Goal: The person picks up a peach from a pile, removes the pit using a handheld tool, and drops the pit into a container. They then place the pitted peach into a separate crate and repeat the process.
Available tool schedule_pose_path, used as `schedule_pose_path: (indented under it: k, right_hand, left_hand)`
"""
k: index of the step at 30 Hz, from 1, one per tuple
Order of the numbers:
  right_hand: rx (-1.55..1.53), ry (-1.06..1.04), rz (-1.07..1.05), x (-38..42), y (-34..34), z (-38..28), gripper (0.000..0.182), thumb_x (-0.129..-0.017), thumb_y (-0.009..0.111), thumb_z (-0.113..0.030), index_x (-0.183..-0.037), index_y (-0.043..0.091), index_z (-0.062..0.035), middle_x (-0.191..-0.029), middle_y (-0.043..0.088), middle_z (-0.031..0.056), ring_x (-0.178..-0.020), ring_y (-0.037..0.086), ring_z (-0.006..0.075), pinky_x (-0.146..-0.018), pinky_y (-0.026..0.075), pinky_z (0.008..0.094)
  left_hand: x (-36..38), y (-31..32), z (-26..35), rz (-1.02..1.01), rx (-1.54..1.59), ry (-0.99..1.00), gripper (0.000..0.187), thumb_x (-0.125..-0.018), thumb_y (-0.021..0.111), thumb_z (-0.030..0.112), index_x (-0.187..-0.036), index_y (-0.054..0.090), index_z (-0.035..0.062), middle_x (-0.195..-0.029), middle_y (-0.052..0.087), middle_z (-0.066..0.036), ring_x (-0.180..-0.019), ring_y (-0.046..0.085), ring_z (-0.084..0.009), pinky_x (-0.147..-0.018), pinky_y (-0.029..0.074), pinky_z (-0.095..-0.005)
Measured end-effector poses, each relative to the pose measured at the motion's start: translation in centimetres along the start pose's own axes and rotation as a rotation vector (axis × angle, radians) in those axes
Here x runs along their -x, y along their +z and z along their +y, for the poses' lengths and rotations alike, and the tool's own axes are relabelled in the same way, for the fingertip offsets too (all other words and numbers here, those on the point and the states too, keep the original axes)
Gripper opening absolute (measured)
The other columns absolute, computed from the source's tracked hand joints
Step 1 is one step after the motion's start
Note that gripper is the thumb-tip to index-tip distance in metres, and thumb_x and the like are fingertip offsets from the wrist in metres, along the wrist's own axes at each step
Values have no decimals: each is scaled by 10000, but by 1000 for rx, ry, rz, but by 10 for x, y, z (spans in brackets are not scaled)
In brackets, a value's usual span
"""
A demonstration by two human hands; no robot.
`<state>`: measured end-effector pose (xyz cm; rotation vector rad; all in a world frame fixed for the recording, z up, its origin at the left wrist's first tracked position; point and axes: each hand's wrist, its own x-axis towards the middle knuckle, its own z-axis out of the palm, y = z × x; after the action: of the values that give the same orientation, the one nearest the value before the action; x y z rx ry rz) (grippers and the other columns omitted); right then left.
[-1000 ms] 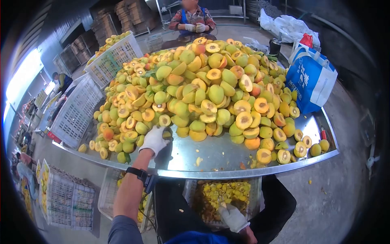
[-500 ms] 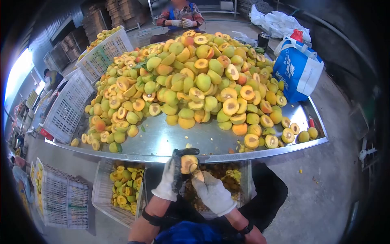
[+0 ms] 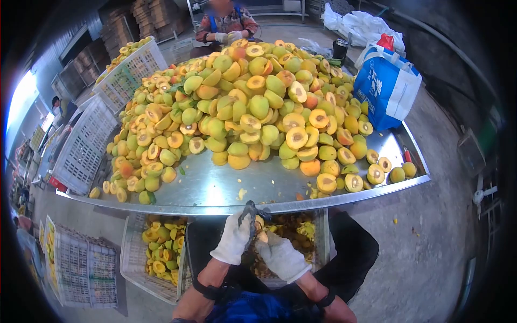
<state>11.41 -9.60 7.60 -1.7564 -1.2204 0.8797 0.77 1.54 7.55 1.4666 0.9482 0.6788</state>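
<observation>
My left hand (image 3: 232, 236), in a white glove with dark-covered fingers, is closed around a peach half (image 3: 259, 222) just off the table's front edge. The hand hides most of the fruit. Beside it my right hand (image 3: 284, 257), in a whitish glove, grips a small pitting tool by its pale handle (image 3: 262, 237). The tool's working end is at the fruit, hidden behind the left fingers. A big heap of halved peaches (image 3: 258, 107), many with stones showing, lies on the metal table (image 3: 210, 185) ahead of both hands.
Below the hands stands a crate (image 3: 323, 242) with brownish scraps. Left of it, another crate (image 3: 129, 258) holds peach pieces. White crates (image 3: 86, 145) line the table's left side. A blue bag (image 3: 379, 89) sits at the right. Across the table is another person (image 3: 229, 27) with gloved hands.
My left hand has turned, so the peach half's cut face no longer faces up and its fingers cover more of it. Both hands stay close together. The view has shifted slightly.
</observation>
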Motion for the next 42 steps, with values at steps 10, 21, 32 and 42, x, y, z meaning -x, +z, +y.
schedule_pose_path:
  k: [10, 21, 32, 42]
  right_hand:
    - [97, 41, -115, 3, 1, 0, 317, -926, 555, -324, -1033, 621, -32, -793, 643, 245, -787, 631, 434, -678, 512, 484]
    - [393, -758, 215, 12, 34, 26, 144, -911, 546, -119, -1022, 591, -38, -878, 604, 131, -779, 595, 295, -680, 496, 382]
    - [-1100, 452, -537, 22, 18, 11, 347, -987, 496, -387, -894, 529, -55, -559, 411, 12, -428, 368, 115, -406, 276, 267]
    - [-1250, 427, -558, 21, 15, 5, 362, -989, 499, -422, -871, 499, -80, -577, 393, -20, -422, 339, 93, -395, 258, 246]
  left_hand:
    - [-32, -32, 33, -592, -713, 240, 309, -920, 544, 200, -1143, 583, -12, -867, 642, -225, -792, 626, -263, -734, 495, -373]
    - [8, -11, -40, -168, 351, 169, 784, -865, 548, 649, -1185, 566, -66, -1114, 639, -132, -995, 618, -183, -899, 481, -313]
    - [-9, -31, 7, -447, -402, 159, 388, -968, 552, 297, -1148, 585, -45, -930, 640, -86, -751, 592, -102, -679, 496, -244]
    - [-8, -14, -36, -598, 559, 111, 661, -938, 488, 557, -1114, 601, -70, -1026, 670, -149, -927, 649, -208, -846, 523, -327]
